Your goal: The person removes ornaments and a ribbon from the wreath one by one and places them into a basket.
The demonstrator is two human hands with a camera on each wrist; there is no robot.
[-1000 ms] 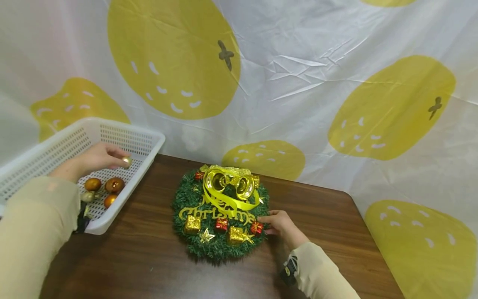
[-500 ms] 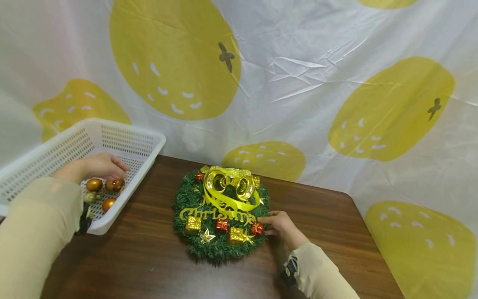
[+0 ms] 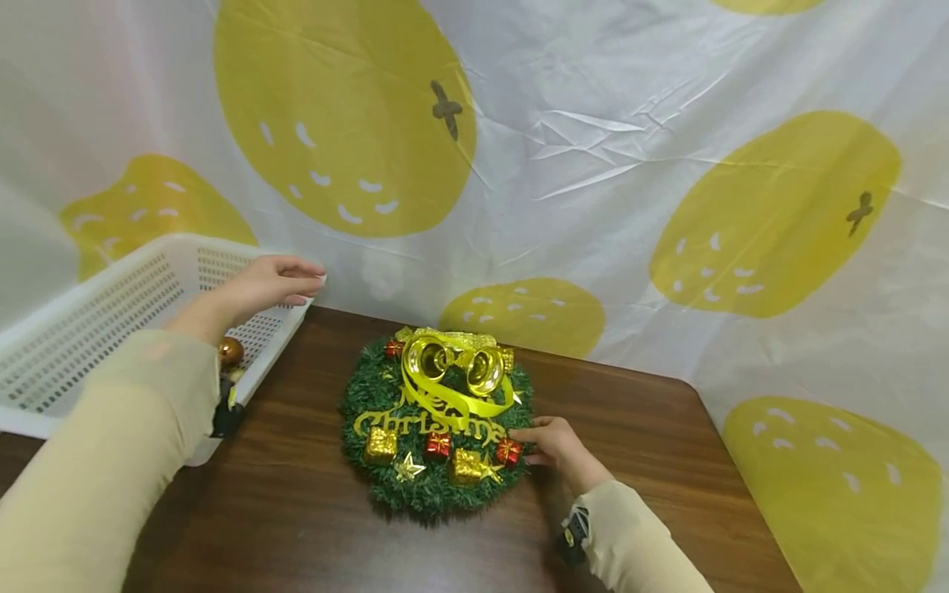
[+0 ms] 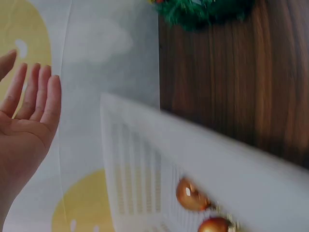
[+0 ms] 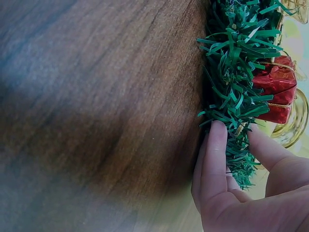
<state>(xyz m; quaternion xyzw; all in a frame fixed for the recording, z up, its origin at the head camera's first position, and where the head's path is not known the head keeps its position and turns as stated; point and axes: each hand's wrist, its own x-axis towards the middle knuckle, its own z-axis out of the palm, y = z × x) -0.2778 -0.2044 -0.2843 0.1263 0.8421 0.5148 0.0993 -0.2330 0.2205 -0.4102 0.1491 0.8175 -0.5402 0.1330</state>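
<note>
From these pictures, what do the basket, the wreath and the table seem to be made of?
Basket: probably white plastic; thin walls pierced with rows of slots, matte finish.
Wreath: seems artificial; flat, even green needles like plastic strips, with shiny foil-like gift boxes.
Table: dark wood or wood-look laminate; visible grain, soft sheen. I cannot tell which.

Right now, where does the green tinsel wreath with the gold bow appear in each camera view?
Head: green tinsel wreath lies centre on the brown table, right hand at its right edge.
Left wrist: only its blurred rim at the top edge.
Right wrist: right side, fingers pinching it.
Shared landmark: the wood-grain tabletop.
</note>
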